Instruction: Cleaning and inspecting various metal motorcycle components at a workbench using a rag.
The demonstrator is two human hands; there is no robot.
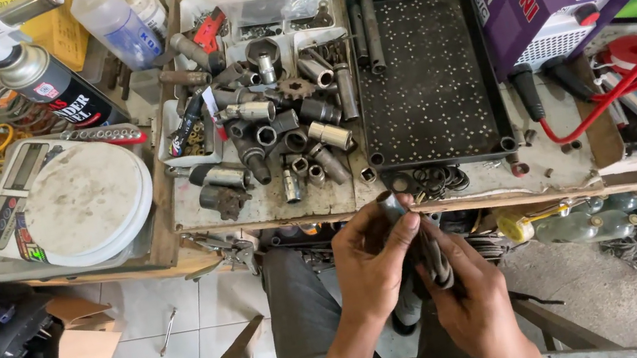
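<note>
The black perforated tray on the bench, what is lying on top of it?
Two dark metal rods lie along the left edge of the tray. The rest of its holed surface shows bare. What is under the tray is covered.

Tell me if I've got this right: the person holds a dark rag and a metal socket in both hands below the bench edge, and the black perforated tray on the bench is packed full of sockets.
Not quite. In the head view the black perforated tray is nearly bare, with only a couple of long dark pieces at its left edge. The sockets lie loose on the bench left of it. The rest holds: left hand and right hand hold the dark rag and metal socket.
</note>
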